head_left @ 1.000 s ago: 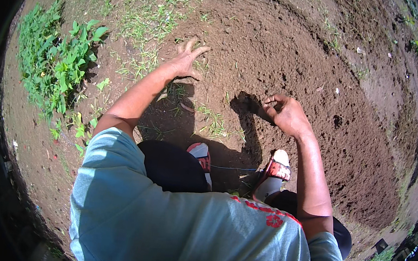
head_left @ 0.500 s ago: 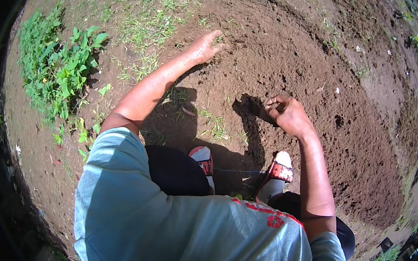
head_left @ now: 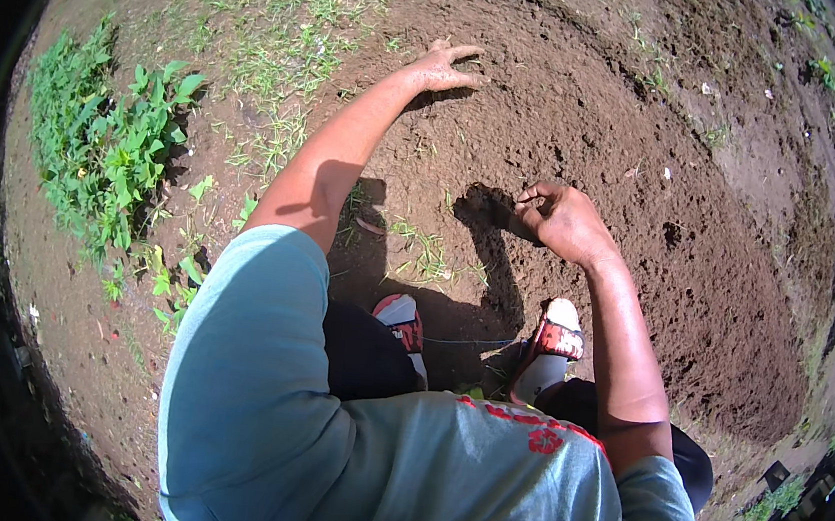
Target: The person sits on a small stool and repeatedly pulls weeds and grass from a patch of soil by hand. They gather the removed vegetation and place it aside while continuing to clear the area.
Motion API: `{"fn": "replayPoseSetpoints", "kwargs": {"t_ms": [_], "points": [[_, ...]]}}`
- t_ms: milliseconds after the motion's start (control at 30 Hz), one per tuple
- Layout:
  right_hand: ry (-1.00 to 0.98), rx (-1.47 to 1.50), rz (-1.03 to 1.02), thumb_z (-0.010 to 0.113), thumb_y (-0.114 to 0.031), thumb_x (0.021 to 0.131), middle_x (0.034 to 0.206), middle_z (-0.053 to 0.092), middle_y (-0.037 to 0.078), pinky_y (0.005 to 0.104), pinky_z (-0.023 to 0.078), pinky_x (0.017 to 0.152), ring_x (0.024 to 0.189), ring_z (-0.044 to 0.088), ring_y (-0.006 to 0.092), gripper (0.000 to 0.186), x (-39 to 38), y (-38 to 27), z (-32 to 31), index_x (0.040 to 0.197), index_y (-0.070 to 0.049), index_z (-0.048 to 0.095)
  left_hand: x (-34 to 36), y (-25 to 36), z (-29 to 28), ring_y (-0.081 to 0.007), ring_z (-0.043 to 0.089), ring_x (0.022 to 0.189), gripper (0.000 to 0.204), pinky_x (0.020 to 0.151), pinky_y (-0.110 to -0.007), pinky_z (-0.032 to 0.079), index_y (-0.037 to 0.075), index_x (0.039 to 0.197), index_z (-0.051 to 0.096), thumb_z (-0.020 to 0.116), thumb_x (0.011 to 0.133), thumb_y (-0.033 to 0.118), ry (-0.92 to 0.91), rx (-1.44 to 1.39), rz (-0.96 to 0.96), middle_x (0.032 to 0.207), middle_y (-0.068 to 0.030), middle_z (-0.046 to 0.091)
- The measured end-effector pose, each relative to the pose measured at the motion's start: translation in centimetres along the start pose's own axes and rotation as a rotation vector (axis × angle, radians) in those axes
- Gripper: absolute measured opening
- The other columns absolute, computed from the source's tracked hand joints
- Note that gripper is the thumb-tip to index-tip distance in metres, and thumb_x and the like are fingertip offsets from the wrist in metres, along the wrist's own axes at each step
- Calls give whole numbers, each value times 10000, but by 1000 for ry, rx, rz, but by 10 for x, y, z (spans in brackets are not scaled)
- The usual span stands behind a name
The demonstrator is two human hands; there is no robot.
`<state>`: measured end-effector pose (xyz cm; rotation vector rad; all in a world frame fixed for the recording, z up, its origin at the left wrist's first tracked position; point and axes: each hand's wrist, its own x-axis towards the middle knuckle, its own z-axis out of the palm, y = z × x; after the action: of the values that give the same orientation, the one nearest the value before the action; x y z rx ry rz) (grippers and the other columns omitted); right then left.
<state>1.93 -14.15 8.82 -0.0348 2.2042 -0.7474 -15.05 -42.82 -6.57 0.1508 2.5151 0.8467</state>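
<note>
Over the far left part of the loose brown soil, my left hand reaches out with its fingers spread, and nothing shows in it. It is close to the soil, though I cannot tell whether it touches. My right hand is above the nearer soil, beside a dark hollow or shadow. Its thumb and fingers curl together in a pinch. Whatever they may hold is too small or hidden to name.
Leafy green plants grow at the left. Short grass covers ground at the far left. My feet, in red and white sandals, rest at the soil's near edge, with a thin blue string between them.
My left hand has moved farther away and slightly right, and its fingers have spread. My right hand has shifted slightly left, still pinched.
</note>
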Motion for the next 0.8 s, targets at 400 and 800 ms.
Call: {"fn": "replayPoseSetpoints", "kwargs": {"t_ms": [400, 800], "points": [[-31, -108, 32, 713, -372, 915, 1037, 766, 201, 435, 552, 999, 1066, 730, 342, 395, -11, -14, -5, 1222, -124, 737, -134, -73, 32, -447, 506, 1315, 604, 1149, -505, 447, 158, 1320, 639, 884, 776, 256, -106, 174, 156, 1450, -226, 488], [18, 31, 14, 727, -309, 890, 931, 769, 182, 411, 573, 924, 954, 748, 318, 311, -4, 14, 0, 1127, -111, 763, 37, 133, -113, -348, 649, 1217, 575, 1069, -470, 532, 91, 1398, 585, 810, 886, 223, 428, 310, 426, 1327, -215, 642]]}}
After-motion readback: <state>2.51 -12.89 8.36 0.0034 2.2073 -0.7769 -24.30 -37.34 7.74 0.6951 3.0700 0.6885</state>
